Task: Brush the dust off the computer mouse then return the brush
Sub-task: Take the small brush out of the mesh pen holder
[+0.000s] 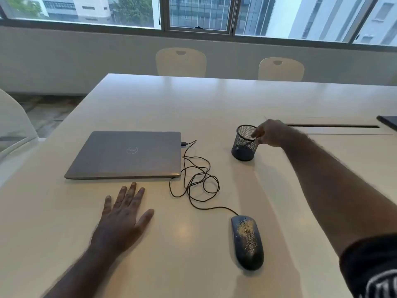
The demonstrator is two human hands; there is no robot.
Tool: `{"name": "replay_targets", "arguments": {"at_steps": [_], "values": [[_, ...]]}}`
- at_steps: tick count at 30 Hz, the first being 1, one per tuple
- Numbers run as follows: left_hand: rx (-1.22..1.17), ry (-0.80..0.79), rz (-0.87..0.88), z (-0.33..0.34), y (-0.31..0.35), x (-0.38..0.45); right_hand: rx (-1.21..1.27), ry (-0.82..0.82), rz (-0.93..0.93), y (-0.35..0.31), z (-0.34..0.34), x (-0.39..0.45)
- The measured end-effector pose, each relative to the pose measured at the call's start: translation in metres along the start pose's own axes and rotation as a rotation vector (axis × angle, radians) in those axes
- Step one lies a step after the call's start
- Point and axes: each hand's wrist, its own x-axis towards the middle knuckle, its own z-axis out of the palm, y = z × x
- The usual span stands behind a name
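Note:
A black computer mouse (247, 241) lies near the front of the white table (214, 100), its top speckled with pale yellow dust. Its cable (194, 179) coils back to a closed grey laptop (129, 154). A black mesh cup (243, 145) stands behind the mouse. A thin dark brush handle (247, 144) leans inside it. My right hand (271, 133) reaches over the cup's right rim, and its fingertips pinch the top of the handle. My left hand (123, 214) rests flat on the table in front of the laptop, fingers spread, holding nothing.
Two cream chairs (181, 61) stand at the table's far side and a white chair (12, 121) at the left. A dark slot (333, 126) runs across the table at the right, with a dark object (388, 121) at the right edge.

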Motion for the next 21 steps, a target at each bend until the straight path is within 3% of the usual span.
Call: {"name": "replay_targets", "arguments": {"at_steps": [13,21], "values": [[0.064,0.003,-0.008,-0.001,0.002,0.001,0.039,0.144,0.024,0.006,0.011,0.007],[0.062,0.007,-0.012,-0.002,0.002,0.001,0.3,0.551,0.002,0.015,0.007,0.003]]}}
